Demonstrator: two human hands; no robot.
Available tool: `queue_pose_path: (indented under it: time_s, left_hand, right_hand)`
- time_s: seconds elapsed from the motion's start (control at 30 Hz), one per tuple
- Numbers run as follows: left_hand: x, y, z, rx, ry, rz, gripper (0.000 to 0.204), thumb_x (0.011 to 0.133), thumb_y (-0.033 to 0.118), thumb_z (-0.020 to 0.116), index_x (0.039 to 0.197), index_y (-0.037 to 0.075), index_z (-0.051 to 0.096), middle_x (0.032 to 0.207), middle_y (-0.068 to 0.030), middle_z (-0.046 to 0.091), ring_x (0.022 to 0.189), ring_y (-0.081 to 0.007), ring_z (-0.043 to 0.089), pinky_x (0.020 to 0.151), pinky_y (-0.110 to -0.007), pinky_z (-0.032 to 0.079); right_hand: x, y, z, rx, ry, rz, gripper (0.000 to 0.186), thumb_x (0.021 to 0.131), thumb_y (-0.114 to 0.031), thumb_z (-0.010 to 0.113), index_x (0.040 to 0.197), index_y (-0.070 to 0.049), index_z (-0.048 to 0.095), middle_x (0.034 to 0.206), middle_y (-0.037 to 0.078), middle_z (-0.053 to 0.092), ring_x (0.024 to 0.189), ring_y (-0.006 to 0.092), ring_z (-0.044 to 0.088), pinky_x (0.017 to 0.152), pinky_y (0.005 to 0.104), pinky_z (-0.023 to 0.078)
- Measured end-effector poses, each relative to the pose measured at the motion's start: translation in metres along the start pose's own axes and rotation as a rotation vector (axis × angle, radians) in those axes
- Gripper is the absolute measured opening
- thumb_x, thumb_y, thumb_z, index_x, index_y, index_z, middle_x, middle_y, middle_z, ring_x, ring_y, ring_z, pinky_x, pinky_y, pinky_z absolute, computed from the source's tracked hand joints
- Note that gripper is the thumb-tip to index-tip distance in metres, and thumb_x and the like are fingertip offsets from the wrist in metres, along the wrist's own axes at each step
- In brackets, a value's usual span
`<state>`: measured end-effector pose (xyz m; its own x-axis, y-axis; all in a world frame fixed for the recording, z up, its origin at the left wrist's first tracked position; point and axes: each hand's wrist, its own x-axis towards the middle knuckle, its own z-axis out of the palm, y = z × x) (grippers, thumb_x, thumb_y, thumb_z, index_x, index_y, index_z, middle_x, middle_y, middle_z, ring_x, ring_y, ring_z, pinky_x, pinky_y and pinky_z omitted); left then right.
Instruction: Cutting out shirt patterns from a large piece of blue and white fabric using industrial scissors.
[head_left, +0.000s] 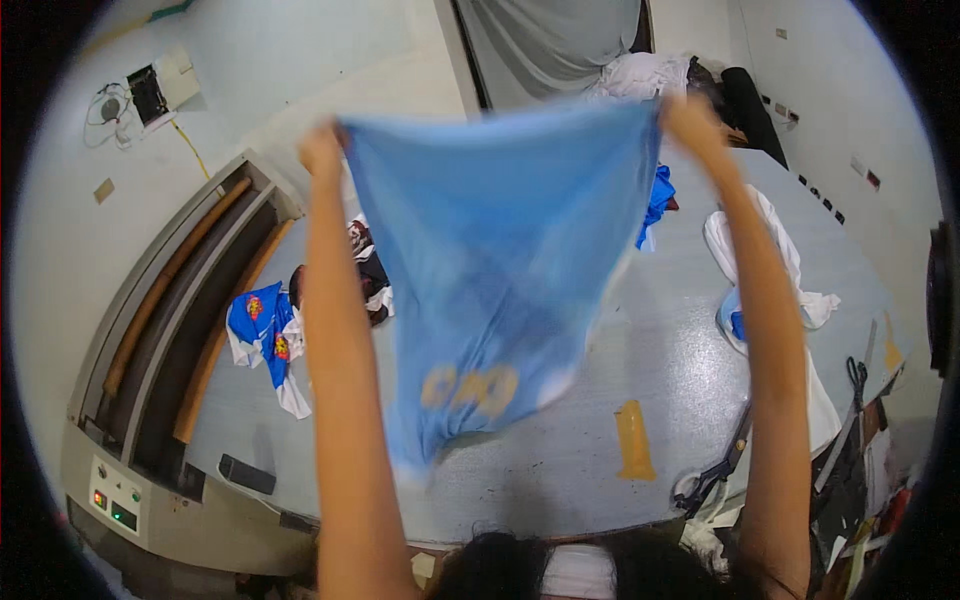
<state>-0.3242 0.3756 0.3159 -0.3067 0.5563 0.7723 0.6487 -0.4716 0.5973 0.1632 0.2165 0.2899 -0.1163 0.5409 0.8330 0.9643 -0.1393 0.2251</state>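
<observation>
A light blue piece of cloth (490,210) with yellowish print near its lower end hangs stretched between my raised hands, above the table. My left hand (322,150) is closed on its upper left corner. At the upper right corner, my right hand (690,125) grips the fabric too, a little blurred by motion. The cloth's lower part is creased and gathers to a point over the table (560,480). Whether the cloth touches the tabletop I cannot tell.
Blue and white printed cloth (262,325) lies at the left, near a long roller machine (180,310). Black-handled scissors (715,475), yellow tape (634,440) and white cloth (765,240) are at the right. A small dark box (247,474) sits near the left front edge.
</observation>
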Motion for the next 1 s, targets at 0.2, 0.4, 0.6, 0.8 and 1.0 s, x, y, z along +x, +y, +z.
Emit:
queue_pose_path:
  time_s: [0.2,0.4,0.6,0.8,1.0]
  left_hand:
    - [0.094,0.097,-0.183,-0.747,0.0,0.415,0.027,0.084,0.012,0.059,0.097,-0.011,0.055,0.095,-0.0195,0.06,0.084,-0.0275,0.063,0.077,-0.034,0.055]
    - [-0.082,-0.039,-0.256,-1.104,-0.282,-0.205,0.022,0.091,0.025,0.051,0.099,0.006,0.055,0.093,-0.0037,0.058,0.085,-0.0135,0.056,0.076,-0.026,0.047]
    - [-0.252,-0.092,-0.292,-0.542,-1.372,-0.351,0.02,0.063,0.012,0.075,0.076,-0.001,0.069,0.085,-0.019,0.066,0.085,-0.0311,0.063,0.077,-0.038,0.05]
    - [-0.306,-0.044,-0.262,0.16,-1.64,-0.421,0.033,0.081,0.026,0.063,0.105,0.003,0.063,0.101,-0.0102,0.065,0.093,-0.0222,0.061,0.081,-0.029,0.046]
    - [-0.386,0.085,-0.147,-0.207,-1.288,0.202,0.028,0.089,0.025,0.05,0.104,0.006,0.063,0.107,-0.0137,0.061,0.105,-0.0291,0.055,0.091,-0.035,0.041]
  right_hand:
    - [0.037,0.007,-0.244,0.58,0.466,0.107,0.02,0.074,-0.015,0.063,0.077,0.001,0.052,0.068,0.007,0.052,0.067,0.0148,0.047,0.062,0.0291,0.039]
    - [-0.158,-0.004,-0.21,0.947,-0.049,0.089,0.018,0.066,0.0,0.06,0.084,-0.001,0.057,0.075,0.005,0.057,0.076,0.0173,0.056,0.073,0.0314,0.043]
    - [-0.291,-0.057,-0.179,0.978,-0.784,0.04,0.027,0.057,0.001,0.064,0.083,-0.005,0.06,0.09,0.012,0.057,0.087,0.0282,0.055,0.073,0.0356,0.044]
    - [-0.367,-0.093,-0.173,0.908,-0.736,0.02,0.021,0.071,-0.017,0.068,0.085,-0.004,0.06,0.1,0.013,0.055,0.099,0.0331,0.052,0.09,0.0404,0.039]
    - [-0.396,-0.117,-0.202,0.668,-0.42,0.672,0.015,0.076,-0.013,0.061,0.087,-0.004,0.057,0.088,0.013,0.058,0.088,0.0354,0.053,0.079,0.044,0.039]
